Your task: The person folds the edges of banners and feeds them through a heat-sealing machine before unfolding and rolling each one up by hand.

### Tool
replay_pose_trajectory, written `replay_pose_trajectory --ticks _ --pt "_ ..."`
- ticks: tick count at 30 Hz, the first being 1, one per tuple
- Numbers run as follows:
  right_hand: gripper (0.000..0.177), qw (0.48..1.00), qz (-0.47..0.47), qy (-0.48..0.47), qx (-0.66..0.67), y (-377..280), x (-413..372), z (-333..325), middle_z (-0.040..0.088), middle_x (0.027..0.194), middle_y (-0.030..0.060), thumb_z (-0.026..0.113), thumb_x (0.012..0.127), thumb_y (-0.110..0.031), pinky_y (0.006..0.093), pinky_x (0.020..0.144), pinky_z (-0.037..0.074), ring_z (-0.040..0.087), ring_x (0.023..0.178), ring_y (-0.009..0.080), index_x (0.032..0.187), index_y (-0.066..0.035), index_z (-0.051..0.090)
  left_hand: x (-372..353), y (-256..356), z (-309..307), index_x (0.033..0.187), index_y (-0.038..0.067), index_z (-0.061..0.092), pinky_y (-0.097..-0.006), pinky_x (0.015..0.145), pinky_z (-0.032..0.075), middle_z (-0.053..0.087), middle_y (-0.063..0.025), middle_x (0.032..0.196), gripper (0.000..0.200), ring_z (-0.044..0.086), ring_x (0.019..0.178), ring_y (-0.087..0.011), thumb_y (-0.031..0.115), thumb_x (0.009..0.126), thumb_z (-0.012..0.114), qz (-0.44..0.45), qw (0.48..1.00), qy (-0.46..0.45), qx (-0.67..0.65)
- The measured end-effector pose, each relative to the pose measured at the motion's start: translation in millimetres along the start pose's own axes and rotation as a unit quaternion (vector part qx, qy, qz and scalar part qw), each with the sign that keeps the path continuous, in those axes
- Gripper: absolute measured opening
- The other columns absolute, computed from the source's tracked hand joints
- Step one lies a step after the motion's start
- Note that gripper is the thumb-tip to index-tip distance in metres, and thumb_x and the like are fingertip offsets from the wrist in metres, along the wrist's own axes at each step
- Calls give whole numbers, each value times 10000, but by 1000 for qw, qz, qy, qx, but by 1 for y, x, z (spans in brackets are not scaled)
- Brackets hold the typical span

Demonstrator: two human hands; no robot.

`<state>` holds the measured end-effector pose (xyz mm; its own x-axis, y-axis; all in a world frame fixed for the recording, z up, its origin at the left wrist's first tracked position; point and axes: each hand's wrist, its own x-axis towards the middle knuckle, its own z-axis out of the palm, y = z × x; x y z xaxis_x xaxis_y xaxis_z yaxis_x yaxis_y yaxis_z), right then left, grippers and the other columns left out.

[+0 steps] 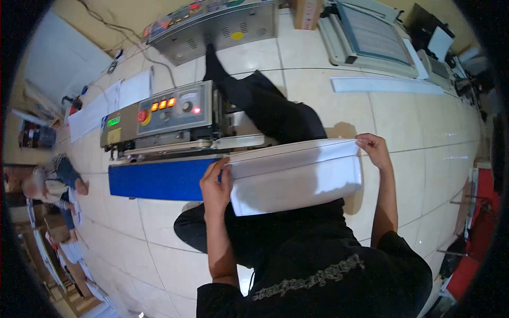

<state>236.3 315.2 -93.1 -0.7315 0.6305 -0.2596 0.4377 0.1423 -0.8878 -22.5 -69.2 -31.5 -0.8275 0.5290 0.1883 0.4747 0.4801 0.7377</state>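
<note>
A wide white sheet (297, 185) with a fold line along its upper part spans my lap. My left hand (216, 183) pinches its upper left corner between thumb and fingers. At the opposite upper corner, my right hand (375, 151) grips the edge with its fingertips. Close to my left hand lies the blue conveyor belt (159, 179) of a band sealing machine (169, 114). Its control panel has lit orange switches, a red knob and a green display. The sheet's left edge overlaps the belt's right end in this view.
A second steel machine (217, 34) stands ahead beyond my outstretched leg. A framed flatbed device (371, 40) and a long white strip (384, 85) lie to the right on the tiles. Another person (53, 183) sits at far left near boxes; white sheets (106, 103) lie behind the sealer.
</note>
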Motion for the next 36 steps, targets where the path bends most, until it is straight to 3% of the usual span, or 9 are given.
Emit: replay_pose_trajectory --ticks 10,12,14,16,17,19,21,23,36 --pt "129 998 -9 -38 -40 0 1 -10 657 836 36 662 893 -119 251 722 487 582 786 96 939 -1 686 -1 -20 7 970 -22 660 -334 798 495 656 -147 991 122 642 902 -280 36 869 621 15 999 3 39" --pt "134 994 28 -100 -20 12 10 -22 639 856 30 644 903 -132 257 735 478 568 808 97 931 -7 680 0 -30 16 978 -10 649 -287 771 481 665 -94 981 106 621 866 -179 44 895 612 18 991 18 -131" --pt "133 975 147 -165 -15 30 25 -24 623 955 61 599 902 -128 300 806 473 582 906 170 920 -9 656 -5 -35 24 981 29 643 -221 668 431 654 -24 913 93 525 765 -69 78 935 578 -158 963 -41 -214" --pt "115 939 60 -93 -325 1 36 -8 631 978 111 590 861 -85 344 836 485 602 928 282 923 -2 640 -6 -44 41 1007 11 643 -200 650 407 630 -2 849 116 504 744 -55 80 925 599 -161 956 14 -246" --pt "115 940 49 -104 -321 -21 37 6 631 978 111 590 861 -85 344 836 485 602 928 282 923 -2 640 -2 -41 43 1025 13 647 -201 649 406 630 0 849 127 499 742 -52 71 920 604 -164 947 22 -276" --pt "137 934 -199 34 -295 -80 26 52 625 1002 155 587 827 -64 389 871 482 589 973 358 942 -6 633 2 -38 43 1061 12 650 -199 651 403 630 5 853 163 493 744 -46 56 908 620 -172 933 20 -316" --pt "192 967 -181 -62 -168 -134 10 106 633 1048 153 616 819 -85 402 899 474 593 1003 344 996 -10 628 4 -37 45 1099 10 655 -183 632 388 623 21 839 204 488 727 -29 50 900 643 -171 934 8 -313" --pt "241 898 -390 -102 -179 -148 6 156 631 1112 156 643 857 -179 410 889 487 597 1053 331 1046 -32 626 6 -29 42 1087 14 663 -181 601 364 599 38 804 193 466 686 -23 52 899 644 -180 934 4 -308" --pt "249 899 -310 -246 -186 -150 38 232 681 787 150 623 889 -271 397 670 505 651 698 329 920 -35 697 8 -34 51 994 -9 698 -193 590 390 624 31 761 155 490 662 -36 117 913 659 -199 947 39 -250"
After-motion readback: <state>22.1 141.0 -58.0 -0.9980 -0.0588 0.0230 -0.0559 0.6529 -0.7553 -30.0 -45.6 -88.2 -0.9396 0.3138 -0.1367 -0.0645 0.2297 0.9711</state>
